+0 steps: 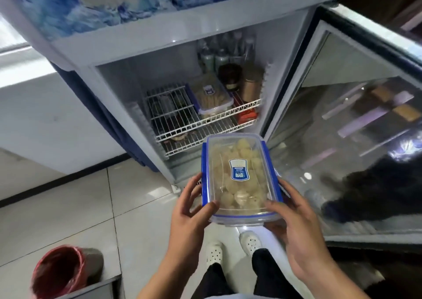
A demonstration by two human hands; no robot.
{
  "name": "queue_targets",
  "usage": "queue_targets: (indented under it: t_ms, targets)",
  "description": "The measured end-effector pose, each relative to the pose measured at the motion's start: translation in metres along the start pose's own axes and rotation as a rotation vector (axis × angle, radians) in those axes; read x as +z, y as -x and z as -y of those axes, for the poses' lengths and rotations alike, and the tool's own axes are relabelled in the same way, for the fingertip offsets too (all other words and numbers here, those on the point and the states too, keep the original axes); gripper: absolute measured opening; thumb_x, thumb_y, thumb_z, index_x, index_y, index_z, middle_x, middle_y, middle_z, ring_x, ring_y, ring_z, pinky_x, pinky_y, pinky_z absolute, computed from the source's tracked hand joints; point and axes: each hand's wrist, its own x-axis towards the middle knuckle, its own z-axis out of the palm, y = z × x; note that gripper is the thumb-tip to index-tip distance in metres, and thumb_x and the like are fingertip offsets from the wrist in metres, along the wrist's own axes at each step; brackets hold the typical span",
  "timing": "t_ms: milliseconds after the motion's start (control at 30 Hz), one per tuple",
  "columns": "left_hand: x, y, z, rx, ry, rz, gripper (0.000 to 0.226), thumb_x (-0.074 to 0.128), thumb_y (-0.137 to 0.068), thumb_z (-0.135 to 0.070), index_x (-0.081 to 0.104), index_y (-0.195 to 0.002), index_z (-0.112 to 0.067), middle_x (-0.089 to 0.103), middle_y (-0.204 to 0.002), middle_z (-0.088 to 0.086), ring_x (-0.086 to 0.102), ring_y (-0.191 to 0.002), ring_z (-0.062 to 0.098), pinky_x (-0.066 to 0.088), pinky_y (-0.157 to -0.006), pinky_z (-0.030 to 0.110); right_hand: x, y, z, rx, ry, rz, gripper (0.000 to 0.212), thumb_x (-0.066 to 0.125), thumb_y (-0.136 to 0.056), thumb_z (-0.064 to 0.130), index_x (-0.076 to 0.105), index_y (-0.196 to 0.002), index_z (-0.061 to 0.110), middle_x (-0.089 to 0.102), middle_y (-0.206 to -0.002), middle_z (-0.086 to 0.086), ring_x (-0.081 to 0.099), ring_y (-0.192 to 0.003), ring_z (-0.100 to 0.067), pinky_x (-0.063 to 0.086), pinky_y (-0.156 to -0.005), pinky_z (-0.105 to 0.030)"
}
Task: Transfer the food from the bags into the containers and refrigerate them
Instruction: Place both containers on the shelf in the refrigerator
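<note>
Container gripped by left hand, right hand, fingers curled | shelf: second container, jars, maybe bottles

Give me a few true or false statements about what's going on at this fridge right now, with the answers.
1. The left hand and the right hand both hold the clear container. True.
2. The held container is uncovered. False: its labelled lid is on.
3. The fridge door is closed. False: it stands open, swung to the right.
4. A second container already sits on the wire shelf inside. True.
</note>
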Motion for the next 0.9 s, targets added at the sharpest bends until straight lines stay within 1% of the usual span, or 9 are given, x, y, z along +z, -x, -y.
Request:
queue_targets:
  t_ms: [100,233,333,433,500,600,700,833,900]
  targets:
    - [0.014,-0.002,0.005,-0.005,-0.002,-0.077,0.059,0.070,-0.079,-0.005,0.062,-0.129,-0.036,0.069,-0.123,-0.009,0.072,-0.103,0.024,0.060,-0.084,0.048,-0.008,-0.024,0.007,0.047,0.047,0.070,0.050,0.059,-0.087,-0.005,0.069,-0.116,0.035,0.075,-0.105,-0.003,0.071,-0.095,-0.029,0.054,-0.075,-0.040]
    - [0.041,0.002,0.010,0.001,0.033,-0.238,0.063,0.072,-0.073,-0.015,0.061,-0.131,-0.037,0.069,-0.125,-0.005,0.070,-0.109,0.026,0.057,-0.091,0.053,-0.020,-0.058,0.025,0.107,0.082,0.197,0.053,0.059,-0.086,-0.006,0.066,-0.123,0.031,0.075,-0.105,-0.002,0.070,-0.096,-0.030,0.055,-0.078,-0.042]
    - [0.054,-0.003,0.022,0.010,0.049,-0.335,0.066,0.078,-0.076,-0.008,0.059,-0.132,-0.035,0.069,-0.125,-0.001,0.069,-0.110,0.028,0.053,-0.095,0.059,-0.025,-0.083,0.026,0.132,0.133,0.275,0.055,0.061,-0.085,-0.006,0.065,-0.126,0.029,0.075,-0.106,0.001,0.071,-0.095,-0.025,0.054,-0.084,-0.045]
    - [0.057,-0.014,0.028,0.009,0.069,-0.416,0.061,0.073,-0.082,-0.002,0.060,-0.131,-0.035,0.071,-0.122,-0.001,0.070,-0.108,0.028,0.051,-0.096,0.062,-0.020,-0.104,0.023,0.172,0.172,0.339,0.056,0.062,-0.085,-0.006,0.063,-0.129,0.028,0.076,-0.106,0.005,0.072,-0.091,-0.015,0.054,-0.080,-0.040]
    - [0.052,-0.019,0.031,0.001,0.075,-0.447,0.059,0.069,-0.085,0.001,0.060,-0.130,-0.036,0.071,-0.121,-0.001,0.071,-0.107,0.027,0.056,-0.091,0.056,-0.012,-0.114,0.022,0.192,0.201,0.373,0.056,0.063,-0.085,-0.005,0.062,-0.129,0.029,0.075,-0.106,0.008,0.072,-0.088,-0.011,0.052,-0.077,-0.037]
    - [0.038,-0.028,0.034,-0.005,0.108,-0.485,0.059,0.071,-0.083,-0.001,0.060,-0.130,-0.036,0.071,-0.123,-0.001,0.072,-0.105,0.024,0.060,-0.079,0.041,0.005,-0.127,0.018,0.204,0.236,0.439,0.054,0.064,-0.087,-0.001,0.061,-0.129,0.032,0.074,-0.108,0.010,0.073,-0.089,-0.009,0.054,-0.072,-0.030]
    - [0.015,-0.048,0.037,-0.016,0.133,-0.504,0.061,0.071,-0.081,-0.001,0.061,-0.131,-0.035,0.070,-0.124,0.000,0.072,-0.105,0.024,0.059,-0.078,0.037,0.026,-0.143,0.005,0.226,0.235,0.462,0.052,0.065,-0.088,-0.002,0.061,-0.129,0.030,0.076,-0.102,0.009,0.073,-0.086,-0.009,0.055,-0.063,-0.021]
    - [-0.017,-0.091,0.037,-0.025,0.140,-0.499,0.064,0.072,-0.079,-0.001,0.059,-0.134,-0.033,0.070,-0.125,0.002,0.072,-0.105,0.024,0.060,-0.077,0.035,0.064,-0.172,-0.011,0.224,0.248,0.449,0.051,0.064,-0.089,-0.002,0.062,-0.126,0.035,0.075,-0.108,0.007,0.073,-0.093,-0.011,0.055,-0.075,-0.032]
    - [-0.031,-0.113,0.032,-0.011,0.144,-0.492,0.066,0.072,-0.077,-0.003,0.057,-0.135,-0.032,0.070,-0.125,0.001,0.072,-0.104,0.022,0.059,-0.075,0.032,0.086,-0.186,-0.016,0.220,0.248,0.422,0.050,0.064,-0.090,0.000,0.063,-0.123,0.036,0.075,-0.105,0.006,0.072,-0.088,-0.008,0.055,-0.079,-0.037]
